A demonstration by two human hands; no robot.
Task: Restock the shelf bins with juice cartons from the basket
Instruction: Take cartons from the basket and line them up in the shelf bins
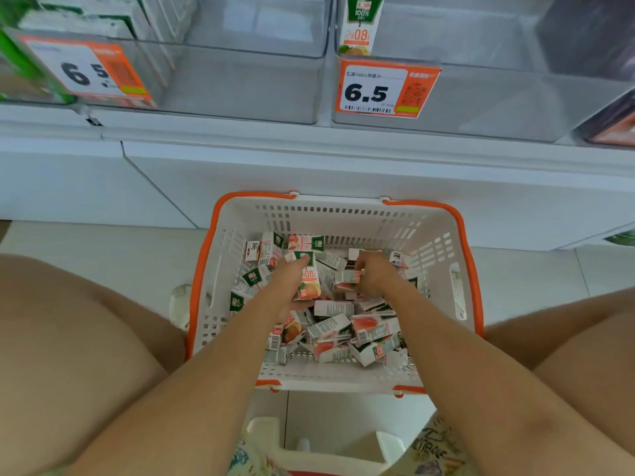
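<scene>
Down in the basket [436,235], both our hands were among the loose heap of juice cartons [347,331] that covered its floor from the far wall to the near one. Our left hand [290,285] had its fingers curled round an upright orange-fruit carton [311,285] near the middle, thumb along its green top. Our right hand [372,273], just beside it, was closed on a small flat-lying carton [347,277] toward the far right side. We judged these cartons light and fairly stiff, with slick printed faces and corners that would dent under a hard squeeze, so taking each across its broad faces seemed safest. Above, the clear right bin [481,108], behind its 6.5 price tag [372,91], held a single standing carton [360,25] at its left edge; the left bin [247,91] showed cartons only at its far left, blurred
</scene>
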